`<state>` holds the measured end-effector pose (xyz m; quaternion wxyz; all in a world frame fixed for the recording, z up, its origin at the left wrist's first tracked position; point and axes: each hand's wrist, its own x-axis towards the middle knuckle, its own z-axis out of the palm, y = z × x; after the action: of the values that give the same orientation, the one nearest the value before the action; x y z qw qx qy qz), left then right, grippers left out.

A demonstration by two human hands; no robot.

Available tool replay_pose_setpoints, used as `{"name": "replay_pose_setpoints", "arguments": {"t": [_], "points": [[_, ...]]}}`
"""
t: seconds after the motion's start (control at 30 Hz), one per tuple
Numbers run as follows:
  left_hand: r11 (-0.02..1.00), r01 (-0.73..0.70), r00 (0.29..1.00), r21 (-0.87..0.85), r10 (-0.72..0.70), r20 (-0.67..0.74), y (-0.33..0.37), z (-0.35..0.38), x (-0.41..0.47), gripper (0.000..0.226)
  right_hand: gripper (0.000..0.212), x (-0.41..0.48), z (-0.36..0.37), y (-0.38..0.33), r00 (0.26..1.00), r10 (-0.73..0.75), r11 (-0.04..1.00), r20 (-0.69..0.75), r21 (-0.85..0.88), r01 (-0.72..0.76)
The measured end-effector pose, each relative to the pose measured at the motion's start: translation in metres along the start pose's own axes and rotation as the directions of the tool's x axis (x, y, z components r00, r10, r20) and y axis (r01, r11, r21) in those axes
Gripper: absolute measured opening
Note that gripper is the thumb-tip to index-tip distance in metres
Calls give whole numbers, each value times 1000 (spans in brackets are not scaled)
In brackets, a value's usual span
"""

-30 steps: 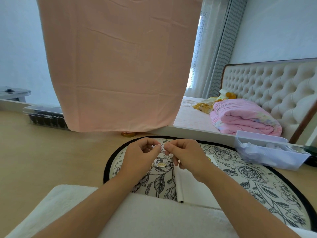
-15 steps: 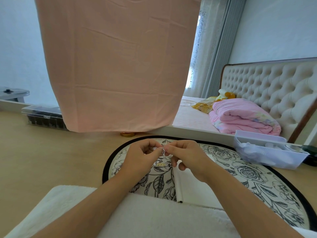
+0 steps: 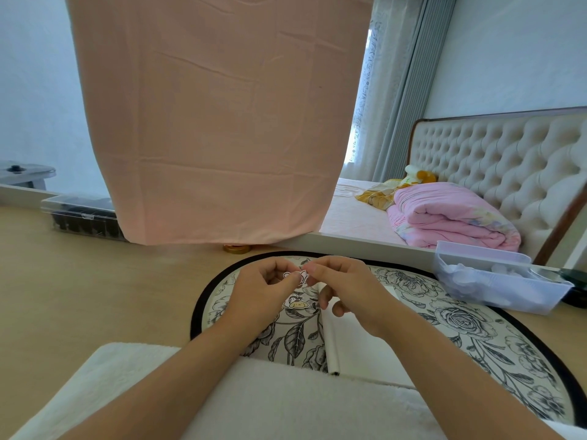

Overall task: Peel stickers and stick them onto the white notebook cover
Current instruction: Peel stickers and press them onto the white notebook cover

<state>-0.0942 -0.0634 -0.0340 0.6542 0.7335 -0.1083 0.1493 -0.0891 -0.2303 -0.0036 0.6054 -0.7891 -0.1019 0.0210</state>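
My left hand (image 3: 263, 296) and my right hand (image 3: 346, 290) meet above the floral mat, and both pinch a small pinkish-white sticker (image 3: 297, 276) between thumb and fingertips. Below them a second cartoon sticker (image 3: 296, 303) with a yellow face lies on the mat. The white notebook (image 3: 352, 347) lies shut on the mat under my right wrist, its spine toward the left. My right forearm hides much of its cover.
An oval floral mat with a black rim (image 3: 460, 315) covers the wooden desk (image 3: 95, 296). A white fluffy cloth (image 3: 286, 398) lies nearest me. A clear plastic bin (image 3: 495, 282) stands at the right, a dark-filled clear box (image 3: 82, 217) back left. A pink cloth (image 3: 216, 122) hangs ahead.
Both hands stay together on the small sticker, with only slight finger shifts. The yellow-faced sticker on the mat shows more plainly below them now.
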Motion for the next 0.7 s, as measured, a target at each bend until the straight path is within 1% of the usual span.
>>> {"name": "replay_pose_setpoints", "arguments": {"t": [0.13, 0.27, 0.37, 0.43, 0.5, 0.63, 0.7], "points": [[1000, -6, 1000, 5, 6, 10, 0, 0, -1, 10, 13, 0, -3, 2, 999, -39, 995, 15, -90, 41], [1000, -12, 1000, 17, 12, 6, 0, 0, -1, 11, 17, 0, -3, 1, 997, -71, 980, 15, -188, 72], [998, -15, 1000, 67, 14, 14, -1, 1, -1, 11, 19, 0, -5, 0, 988, -153, 920, 15, -363, 148], [995, -20, 1000, 100, 19, 18, -3, 2, -1, 12, 19, 0, -6, -1, 981, -188, 885, 36, -428, 185], [993, -32, 999, 115, 30, 16, -3, 2, -1, 11, 20, 0, -5, -1, 980, -196, 886, 32, -422, 191], [992, -55, 998, 117, 55, 2, -1, 1, -1, 13, 25, -1, -1, 0, 983, -181, 918, -26, -364, 160], [992, -59, 998, 115, 59, 5, 0, 1, -1, 13, 24, -2, 2, 1, 983, -181, 927, -43, -340, 156]]}}
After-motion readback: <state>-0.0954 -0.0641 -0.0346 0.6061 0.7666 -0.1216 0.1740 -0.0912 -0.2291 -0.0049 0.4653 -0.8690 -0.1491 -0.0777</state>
